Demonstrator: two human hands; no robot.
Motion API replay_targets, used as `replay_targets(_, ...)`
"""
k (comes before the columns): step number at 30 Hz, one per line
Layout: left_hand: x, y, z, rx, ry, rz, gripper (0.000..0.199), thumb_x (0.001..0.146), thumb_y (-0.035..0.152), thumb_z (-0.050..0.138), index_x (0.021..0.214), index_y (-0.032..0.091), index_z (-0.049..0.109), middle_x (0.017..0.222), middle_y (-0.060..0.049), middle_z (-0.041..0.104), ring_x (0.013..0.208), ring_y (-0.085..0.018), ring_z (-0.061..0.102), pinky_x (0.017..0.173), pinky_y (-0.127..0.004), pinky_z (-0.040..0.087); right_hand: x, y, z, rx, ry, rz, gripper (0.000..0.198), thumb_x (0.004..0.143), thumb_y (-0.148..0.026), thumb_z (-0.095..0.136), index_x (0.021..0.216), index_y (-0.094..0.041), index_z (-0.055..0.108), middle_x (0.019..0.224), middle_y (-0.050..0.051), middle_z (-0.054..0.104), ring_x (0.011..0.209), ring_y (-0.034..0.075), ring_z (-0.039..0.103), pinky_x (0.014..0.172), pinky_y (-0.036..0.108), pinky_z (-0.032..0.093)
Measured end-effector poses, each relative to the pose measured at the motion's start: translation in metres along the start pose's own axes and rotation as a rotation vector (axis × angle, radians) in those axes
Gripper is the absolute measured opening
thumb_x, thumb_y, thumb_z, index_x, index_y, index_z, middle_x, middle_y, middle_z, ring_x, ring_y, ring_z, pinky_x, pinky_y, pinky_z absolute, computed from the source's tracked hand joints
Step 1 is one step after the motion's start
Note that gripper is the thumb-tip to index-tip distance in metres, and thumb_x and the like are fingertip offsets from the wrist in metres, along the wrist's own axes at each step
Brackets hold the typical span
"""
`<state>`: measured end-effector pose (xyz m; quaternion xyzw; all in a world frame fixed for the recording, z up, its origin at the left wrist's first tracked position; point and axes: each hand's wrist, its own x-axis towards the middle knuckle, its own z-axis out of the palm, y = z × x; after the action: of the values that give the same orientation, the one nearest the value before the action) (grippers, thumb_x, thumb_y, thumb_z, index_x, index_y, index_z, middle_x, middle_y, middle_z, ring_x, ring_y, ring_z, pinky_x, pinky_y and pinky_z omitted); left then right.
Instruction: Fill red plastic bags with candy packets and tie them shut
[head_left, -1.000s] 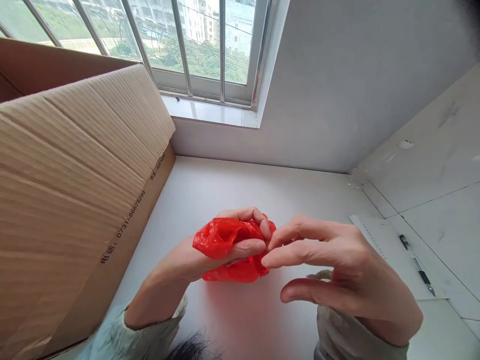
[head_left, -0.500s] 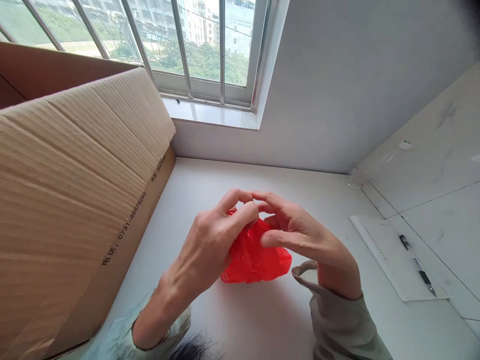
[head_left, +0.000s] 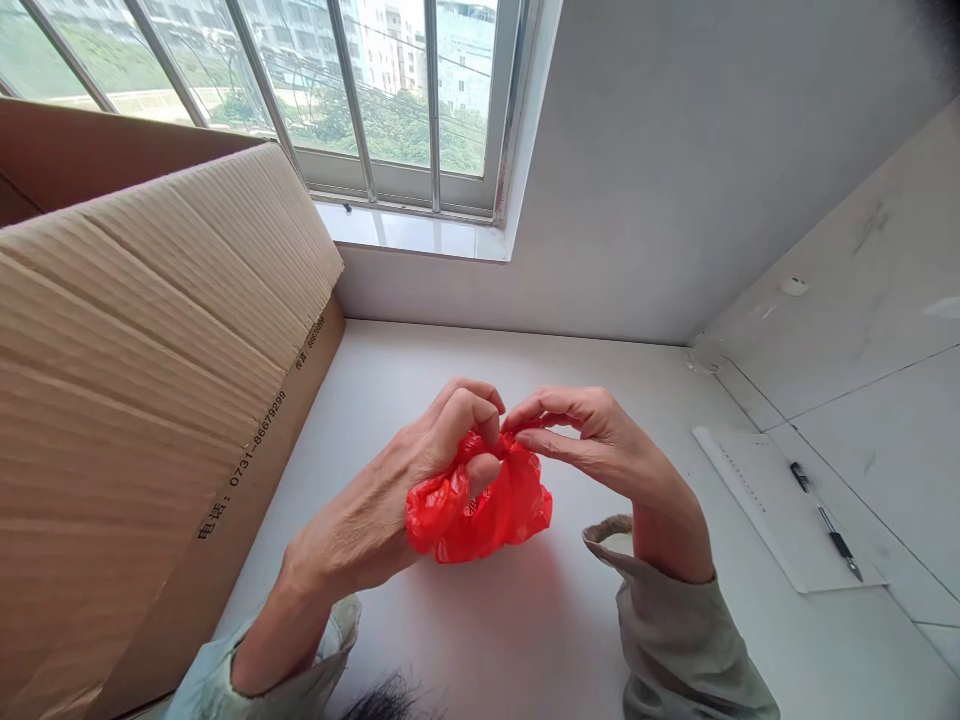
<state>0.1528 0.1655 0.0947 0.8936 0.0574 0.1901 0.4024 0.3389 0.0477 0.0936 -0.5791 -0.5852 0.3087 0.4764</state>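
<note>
A crumpled red plastic bag (head_left: 487, 515) is held between both hands, above a white tabletop (head_left: 420, 350). My left hand (head_left: 427, 450) wraps its fingers around the gathered upper part, and a bunched end bulges out below the thumb. Dark print shows on the bag near the thumb tip. With thumb and forefinger, my right hand (head_left: 585, 435) pinches a thin twisted part of the bag at its top. Whether anything lies inside the bag is hidden.
On the left stands a large open cardboard box (head_left: 172, 350). To the right, a white paper sheet (head_left: 757, 510) carries a black pen (head_left: 840, 545) and its cap (head_left: 800, 476). A barred window (head_left: 390, 130) is set in the wall behind.
My right fingers have closed into a pinch on the bag's top. The left hand has turned, so its thumb lies across the bag and a bunched end sticks out to the left.
</note>
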Motion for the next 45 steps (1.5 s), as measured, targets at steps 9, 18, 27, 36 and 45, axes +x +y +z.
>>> replay_targets(9, -0.004, 0.006, -0.008, 0.373, 0.036, -0.016, 0.021, 0.098, 0.021, 0.031, 0.077, 0.021, 0.033, 0.098, -0.003, 0.045, 0.063, -0.013, 0.037, 0.06, -0.031, 0.038, -0.001, 0.011, -0.023, 0.054, 0.011, 0.19, 0.006, 0.082, -0.023, 0.066, 0.08, -0.019, 0.07, 0.079, 0.0, 0.068, 0.077, 0.015, 0.06, 0.071, 0.029, 0.046)
replay_targets(18, -0.022, 0.002, 0.0, 0.515, -0.211, -0.291, 0.025, 0.084, -0.001, 0.025, 0.078, 0.021, 0.034, 0.092, -0.002, 0.044, 0.069, -0.017, 0.041, 0.062, -0.032, 0.038, 0.005, 0.09, -0.067, -0.065, 0.243, 0.328, 0.017, 0.072, -0.034, 0.067, 0.076, -0.018, 0.068, 0.078, 0.002, 0.065, 0.078, 0.016, 0.054, 0.071, 0.03, 0.039)
replay_targets(27, -0.034, -0.02, 0.02, 0.473, -0.278, -0.314, 0.025, 0.088, 0.0, 0.021, 0.079, 0.021, 0.032, 0.09, -0.002, 0.043, 0.072, -0.017, 0.041, 0.065, -0.031, 0.036, 0.002, 0.132, -0.062, -0.09, 0.346, 0.38, 0.017, 0.067, -0.033, 0.064, 0.072, -0.018, 0.069, 0.075, 0.003, 0.066, 0.073, 0.016, 0.055, 0.069, 0.029, 0.042)
replay_targets(36, -0.029, -0.024, 0.025, 0.496, -0.26, -0.236, 0.022, 0.089, 0.003, 0.027, 0.079, 0.021, 0.034, 0.085, -0.001, 0.05, 0.065, -0.016, 0.042, 0.061, -0.03, 0.03, -0.009, 0.125, -0.046, -0.089, 0.521, 0.348, 0.008, 0.081, -0.026, 0.064, 0.081, -0.019, 0.066, 0.074, -0.001, 0.065, 0.073, 0.015, 0.058, 0.069, 0.029, 0.046)
replay_targets(45, -0.032, -0.029, 0.025, 0.561, -0.307, -0.299, 0.025, 0.075, -0.003, 0.027, 0.072, 0.022, 0.024, 0.065, 0.001, 0.037, 0.057, -0.017, 0.03, 0.056, -0.03, 0.02, -0.027, 0.181, -0.002, 0.19, 0.594, 0.29, 0.027, 0.096, -0.035, 0.058, 0.113, -0.015, 0.061, 0.108, 0.006, 0.065, 0.09, 0.017, 0.065, 0.078, 0.036, 0.056)
